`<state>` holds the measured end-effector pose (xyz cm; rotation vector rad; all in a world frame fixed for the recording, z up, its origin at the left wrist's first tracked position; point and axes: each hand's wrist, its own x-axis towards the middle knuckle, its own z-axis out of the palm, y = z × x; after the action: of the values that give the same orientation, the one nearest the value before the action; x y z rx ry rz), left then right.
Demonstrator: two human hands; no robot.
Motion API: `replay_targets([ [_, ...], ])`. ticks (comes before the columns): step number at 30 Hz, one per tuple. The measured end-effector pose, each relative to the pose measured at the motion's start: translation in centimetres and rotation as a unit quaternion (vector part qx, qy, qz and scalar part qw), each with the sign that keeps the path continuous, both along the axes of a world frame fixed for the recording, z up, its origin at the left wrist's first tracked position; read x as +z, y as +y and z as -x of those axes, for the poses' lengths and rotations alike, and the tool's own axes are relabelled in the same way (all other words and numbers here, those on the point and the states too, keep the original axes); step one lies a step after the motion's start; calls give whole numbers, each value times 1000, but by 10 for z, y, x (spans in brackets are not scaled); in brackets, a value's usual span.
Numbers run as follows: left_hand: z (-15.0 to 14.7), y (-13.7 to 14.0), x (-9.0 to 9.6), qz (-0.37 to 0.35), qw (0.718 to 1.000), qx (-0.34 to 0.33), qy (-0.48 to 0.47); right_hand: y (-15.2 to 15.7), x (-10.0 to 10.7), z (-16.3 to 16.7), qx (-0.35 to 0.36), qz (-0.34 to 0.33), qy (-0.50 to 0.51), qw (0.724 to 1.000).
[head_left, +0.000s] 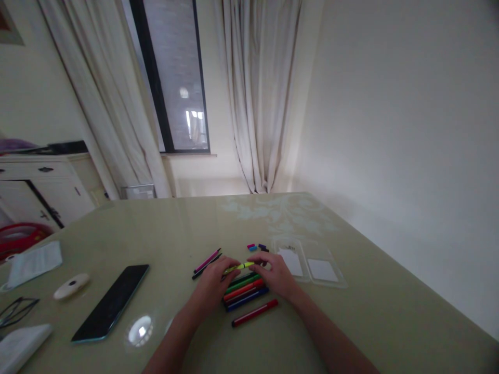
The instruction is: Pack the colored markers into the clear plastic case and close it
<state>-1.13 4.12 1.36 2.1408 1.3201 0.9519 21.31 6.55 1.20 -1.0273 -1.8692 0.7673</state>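
A yellow felt-tip pen [245,265] is held level between my two hands. My left hand [212,283] is closed on its left end, and my right hand [276,272] pinches the end on the right. Just below my fingers lies a row of felt-tip pens [245,292] in green, orange, dark red and blue, partly covered by my hands. A single red felt-tip pen [255,313] lies apart, nearer to me. Pink and black pens [206,263] rest beyond my left hand. Several small coloured caps [253,248] sit beyond my right hand.
An opened clear plastic case [329,284] with white cards lies right of my right hand. To the left are a black phone [113,301], a white oval object [71,286], a face mask [35,264] and dark-framed glasses [17,311]. A wall borders the table's right edge.
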Motion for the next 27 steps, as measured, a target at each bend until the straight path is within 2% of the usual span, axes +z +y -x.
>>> replay_targets([
  [27,-2,-3,5,-3,1000,15,18,1,-2,-1,5,-2,-6,1000],
])
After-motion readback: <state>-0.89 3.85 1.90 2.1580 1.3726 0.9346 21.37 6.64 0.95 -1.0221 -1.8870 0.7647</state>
